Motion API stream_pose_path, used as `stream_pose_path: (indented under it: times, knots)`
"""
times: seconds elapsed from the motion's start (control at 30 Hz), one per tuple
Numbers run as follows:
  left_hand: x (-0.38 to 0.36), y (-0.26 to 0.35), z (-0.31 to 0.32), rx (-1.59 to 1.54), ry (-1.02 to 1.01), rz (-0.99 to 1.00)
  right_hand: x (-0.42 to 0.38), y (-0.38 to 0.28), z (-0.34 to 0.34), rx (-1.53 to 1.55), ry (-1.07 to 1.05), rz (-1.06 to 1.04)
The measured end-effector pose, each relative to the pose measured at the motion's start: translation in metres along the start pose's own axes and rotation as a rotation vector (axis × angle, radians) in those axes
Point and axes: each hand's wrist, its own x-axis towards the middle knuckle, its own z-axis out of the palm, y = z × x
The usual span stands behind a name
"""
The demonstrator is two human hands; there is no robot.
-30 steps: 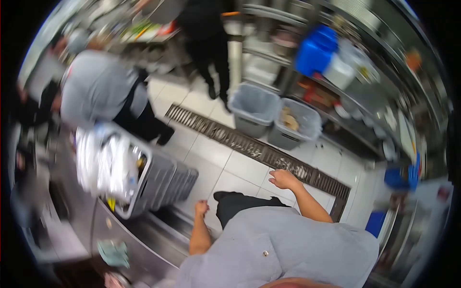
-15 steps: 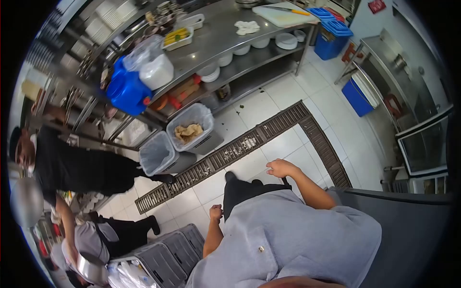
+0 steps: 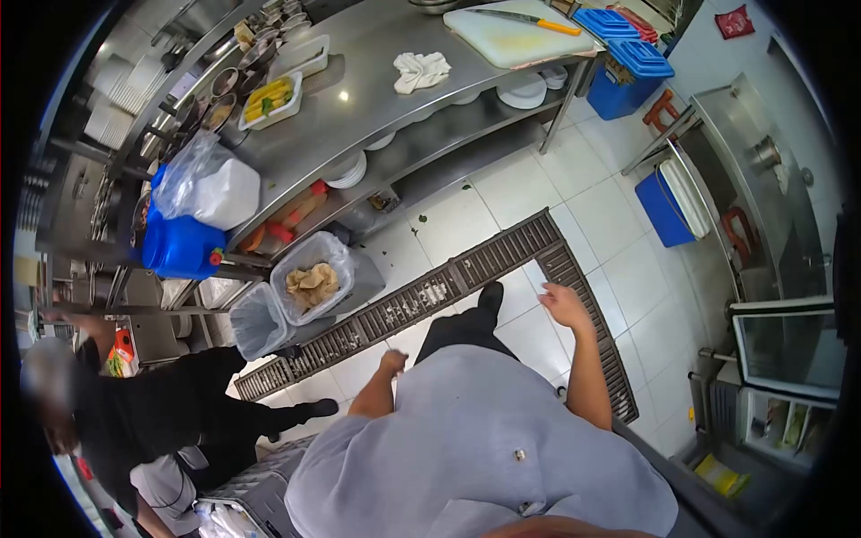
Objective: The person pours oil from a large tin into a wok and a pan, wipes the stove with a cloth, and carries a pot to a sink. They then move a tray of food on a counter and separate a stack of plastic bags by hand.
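My left hand [image 3: 392,361] hangs beside my grey shirt [image 3: 457,421] with its fingers curled in; I see nothing in it. My right hand [image 3: 563,305] is held out on the other side, fingers loosely apart and holding nothing. Neither hand touches any object. Below my right hand lie the white tiled floor [image 3: 513,328] and the dark floor drain grate [image 3: 448,285], which bends in an L. One black shoe [image 3: 491,298] is stretched forward near the grate.
A steel counter [image 3: 359,112] carries a cutting board [image 3: 516,40] with an orange-handled knife [image 3: 529,20]. Two lined bins [image 3: 354,282] stand at its foot. A person in black [image 3: 170,403] is at left. A glass-doored fridge [image 3: 789,350] stands open at right.
My view has shifted towards the counter's right end and the fridge. My right hand has swung outward, its fingers loosening. My foot has stepped forward. The person in black appears lower in view.
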Motion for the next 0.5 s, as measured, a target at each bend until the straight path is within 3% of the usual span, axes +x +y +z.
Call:
stream_pose_path:
  times: [0.03, 0.07, 0.1, 0.13, 0.17, 0.23, 0.33, 0.43, 0.47, 0.5]
  knots:
    - [0.026, 0.021, -0.027, -0.084, -0.062, -0.063, 0.002, 0.019, -0.017, -0.046, -0.001, 0.059]
    - [0.051, 0.053, -0.065, -0.305, -0.17, -0.265, 0.005, 0.037, -0.034, -0.091, 0.005, 0.114]
    - [0.084, 0.062, -0.076, -0.021, 0.097, 0.048, 0.003, 0.056, -0.047, -0.043, 0.086, 0.136]
    - [0.109, 0.087, -0.112, 0.091, 0.107, 0.214, -0.001, 0.072, -0.057, 0.007, 0.167, 0.161]
    - [0.137, 0.112, -0.145, 0.281, 0.031, 0.224, -0.003, 0.084, -0.069, 0.032, 0.189, 0.244]
    - [0.18, 0.162, -0.201, -0.441, 0.124, -0.132, -0.009, 0.109, -0.086, 0.041, 0.186, 0.395]
    - [0.222, 0.227, -0.285, -0.492, 0.302, -0.041, -0.005, 0.178, -0.07, -0.004, 0.182, 0.47]
    - [0.245, 0.26, -0.346, -0.462, 0.563, 0.096, 0.022, 0.198, -0.061, -0.016, 0.012, 0.469]
    - [0.239, 0.269, -0.371, -0.534, 0.562, 0.036, 0.034, 0.198, -0.065, 0.015, -0.028, 0.454]
    - [0.241, 0.266, -0.384, -0.614, 0.708, -0.028, 0.05, 0.195, -0.076, 0.001, -0.049, 0.435]
